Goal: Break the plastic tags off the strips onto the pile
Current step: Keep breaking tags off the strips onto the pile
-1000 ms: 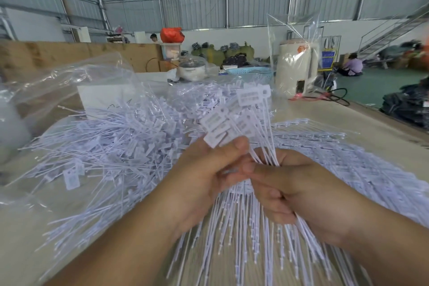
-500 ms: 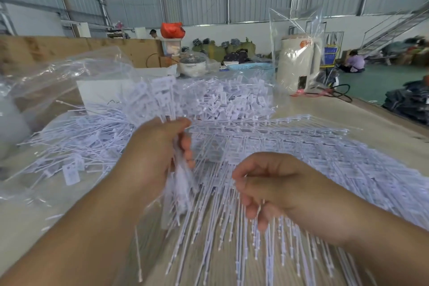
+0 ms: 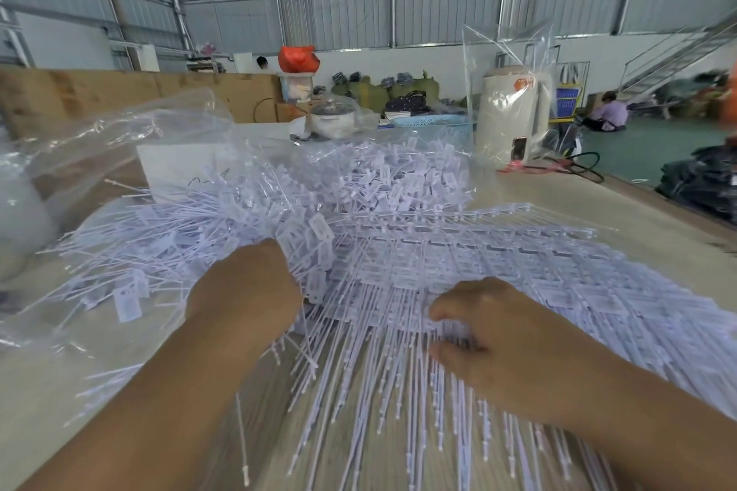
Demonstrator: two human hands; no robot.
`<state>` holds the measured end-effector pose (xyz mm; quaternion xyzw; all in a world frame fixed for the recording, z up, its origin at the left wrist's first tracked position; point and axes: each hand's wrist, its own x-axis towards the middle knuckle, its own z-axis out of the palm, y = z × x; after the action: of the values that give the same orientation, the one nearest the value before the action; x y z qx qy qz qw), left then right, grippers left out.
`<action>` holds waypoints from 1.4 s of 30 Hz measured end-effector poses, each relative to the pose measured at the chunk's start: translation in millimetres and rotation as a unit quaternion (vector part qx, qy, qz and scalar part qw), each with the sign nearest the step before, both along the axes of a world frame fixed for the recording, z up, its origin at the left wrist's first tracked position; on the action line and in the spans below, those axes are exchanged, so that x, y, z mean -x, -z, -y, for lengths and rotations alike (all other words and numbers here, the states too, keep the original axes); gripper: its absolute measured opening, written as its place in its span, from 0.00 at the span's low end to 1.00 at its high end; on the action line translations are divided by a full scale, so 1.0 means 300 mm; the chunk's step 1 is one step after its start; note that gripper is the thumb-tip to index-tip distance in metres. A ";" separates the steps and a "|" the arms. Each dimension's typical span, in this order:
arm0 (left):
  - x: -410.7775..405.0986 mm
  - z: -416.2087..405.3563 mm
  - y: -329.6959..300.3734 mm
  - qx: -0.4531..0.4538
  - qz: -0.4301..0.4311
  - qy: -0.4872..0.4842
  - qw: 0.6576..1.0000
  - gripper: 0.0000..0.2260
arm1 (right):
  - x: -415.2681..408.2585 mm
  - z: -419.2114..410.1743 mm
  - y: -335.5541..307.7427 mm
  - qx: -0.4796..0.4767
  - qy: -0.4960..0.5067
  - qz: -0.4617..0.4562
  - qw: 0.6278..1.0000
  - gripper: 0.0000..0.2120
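Note:
A stack of white tag strips [image 3: 558, 267] lies fanned across the table's middle and right, stems pointing toward me. Loose broken-off tags form a pile [image 3: 167, 239] at the left and a heap [image 3: 399, 179] at the back on clear plastic. My left hand [image 3: 243, 291] is shut on a bunch of tags [image 3: 315, 247]; their flat heads fan out above my knuckles and their stems stick out below, at the pile's edge. My right hand [image 3: 498, 331] rests on the strip stack, forefinger and thumb pinching its top layer.
A crumpled clear plastic bag [image 3: 119, 139] sits at the left. A cream kettle in a plastic bag [image 3: 514, 120], a blue basket [image 3: 434, 124] and a small pot [image 3: 333, 120] stand at the back. The table edge [image 3: 638, 191] runs along the right. A person sits on the floor far right.
The hands, joined on one bunch a second ago, have parted. My left hand carried the bunch left and down to the pile's edge. My right hand dropped onto the strip stack.

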<state>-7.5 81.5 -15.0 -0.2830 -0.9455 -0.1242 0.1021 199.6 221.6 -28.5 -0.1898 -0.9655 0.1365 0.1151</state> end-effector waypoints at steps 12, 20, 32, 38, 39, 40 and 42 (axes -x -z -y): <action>-0.084 -0.045 0.035 0.029 -0.123 0.103 0.987 0.29 | -0.011 -0.016 -0.025 -0.053 0.054 -0.099 0.992 0.12; -0.045 -0.060 0.039 -0.013 -0.139 0.095 0.986 0.12 | 0.014 -0.043 0.005 -0.074 0.044 -0.039 0.995 0.16; -0.172 -0.198 -0.039 0.020 -0.093 0.166 0.982 0.22 | 0.016 -0.048 0.008 -0.086 0.015 -0.009 0.996 0.13; -0.165 -0.332 -0.046 0.089 0.000 0.096 0.991 0.13 | 0.004 -0.049 0.008 -0.083 -0.002 -0.013 0.996 0.14; -0.168 -0.337 -0.040 0.087 0.020 0.090 0.992 0.11 | 0.003 -0.050 0.008 -0.082 -0.004 -0.017 0.996 0.15; -0.171 -0.339 -0.033 0.081 0.030 0.090 0.992 0.10 | 0.003 -0.050 0.009 -0.082 -0.006 -0.018 0.996 0.15; -0.180 -0.334 -0.022 0.053 0.024 0.114 0.992 0.10 | 0.004 -0.051 0.010 -0.085 -0.009 -0.018 0.996 0.15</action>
<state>46.5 181.6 -8.4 -0.3907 -0.9146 -0.0915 0.0495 198.5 236.9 -31.6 -0.1677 -0.9731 0.0587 0.1466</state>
